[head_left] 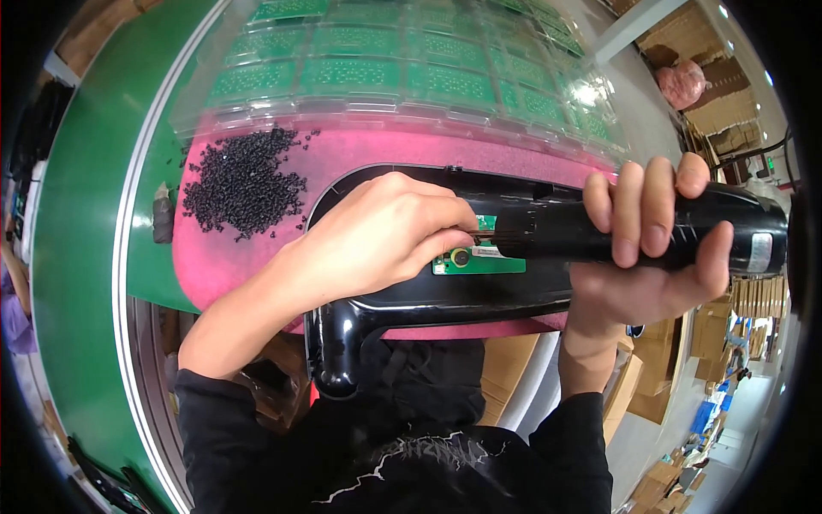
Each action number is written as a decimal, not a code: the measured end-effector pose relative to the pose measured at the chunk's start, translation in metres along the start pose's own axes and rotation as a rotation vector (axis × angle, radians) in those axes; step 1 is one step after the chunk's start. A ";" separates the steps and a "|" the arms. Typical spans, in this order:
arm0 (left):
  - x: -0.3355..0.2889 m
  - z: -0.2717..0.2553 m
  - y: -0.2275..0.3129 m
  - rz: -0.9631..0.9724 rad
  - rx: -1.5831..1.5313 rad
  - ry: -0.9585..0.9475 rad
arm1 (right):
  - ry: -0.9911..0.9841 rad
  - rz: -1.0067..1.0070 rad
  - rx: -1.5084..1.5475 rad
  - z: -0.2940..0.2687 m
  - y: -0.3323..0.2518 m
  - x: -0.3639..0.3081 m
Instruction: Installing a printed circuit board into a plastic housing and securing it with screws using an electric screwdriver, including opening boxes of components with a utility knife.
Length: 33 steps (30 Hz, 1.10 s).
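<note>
A glossy black tube-shaped housing (556,230) lies in my right hand (651,248), whose fingers wrap round it from both sides. My left hand (398,227) pinches thin dark strands, which look like wires (485,235), at the housing's left end. Its fingertips hide where the strands finish. Right below is a green circuit board (492,265) with a round black and yellow part (461,257) on it. The board sits inside a large open black plastic shell (411,300), over which both hands are held. A short rounded arm of the shell points toward me at the lower left.
A pink mat (197,270) lies under the shell on a green table (94,257). Small black pieces (244,184) are heaped on its left part. Clear plastic trays (368,107) with several green circuit boards stand behind. A dark roll (163,216) stands left of the mat; cardboard boxes (638,377) are at the right.
</note>
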<state>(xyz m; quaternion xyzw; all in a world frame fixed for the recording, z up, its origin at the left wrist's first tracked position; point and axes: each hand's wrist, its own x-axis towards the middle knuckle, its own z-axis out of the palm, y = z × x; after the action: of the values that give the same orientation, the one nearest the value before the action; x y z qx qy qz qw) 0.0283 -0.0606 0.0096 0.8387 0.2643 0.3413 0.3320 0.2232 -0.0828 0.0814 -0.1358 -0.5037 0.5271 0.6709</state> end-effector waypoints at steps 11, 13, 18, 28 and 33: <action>0.001 0.001 0.006 0.027 0.003 0.093 | 0.131 -0.014 -0.055 0.005 -0.001 -0.006; -0.001 0.003 0.002 0.074 0.037 0.111 | 0.170 0.010 -0.066 0.005 0.000 -0.008; 0.000 0.005 0.003 -0.020 0.064 0.141 | 0.126 0.064 -0.274 0.014 -0.001 -0.018; 0.002 -0.005 0.008 -0.253 0.099 0.201 | 0.070 0.205 -0.390 0.013 0.020 -0.030; 0.000 -0.001 0.005 -0.194 0.060 0.201 | -0.044 0.278 -0.334 0.016 0.021 -0.027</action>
<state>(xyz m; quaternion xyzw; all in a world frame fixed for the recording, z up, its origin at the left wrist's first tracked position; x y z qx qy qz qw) 0.0286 -0.0636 0.0132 0.7803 0.3863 0.3819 0.3101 0.2004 -0.1023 0.0596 -0.3017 -0.5749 0.5264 0.5490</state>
